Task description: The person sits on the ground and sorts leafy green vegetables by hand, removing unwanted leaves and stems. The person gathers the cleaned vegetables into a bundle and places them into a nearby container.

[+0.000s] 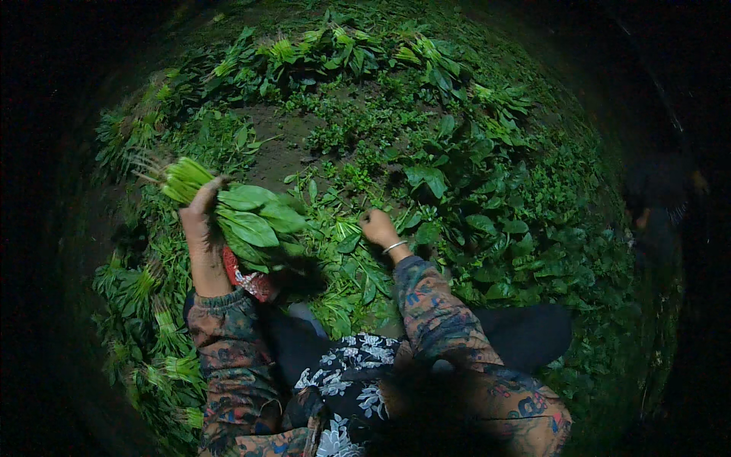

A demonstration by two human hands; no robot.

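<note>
My left hand (201, 208) is wrapped around a bunch of leafy greens (251, 220), raised above the ground at the left. Its pale stems and thin roots stick out to the upper left, and the broad leaves point right. Near the middle, my right hand (378, 227) is low among the plants with its fingers curled and a bangle at the wrist. Pale cut or pulled stems (345, 227) lie just left of its fingers. Whether any stem is inside that hand is hidden.
Bunches of greens lie in an arc at the far side (342, 45) and down the left (165, 325). Broad-leaved plants (502, 228) grow thickly on the right. Bare soil (280, 143) shows ahead. A dim shape, perhaps a person (657, 200), is at the far right.
</note>
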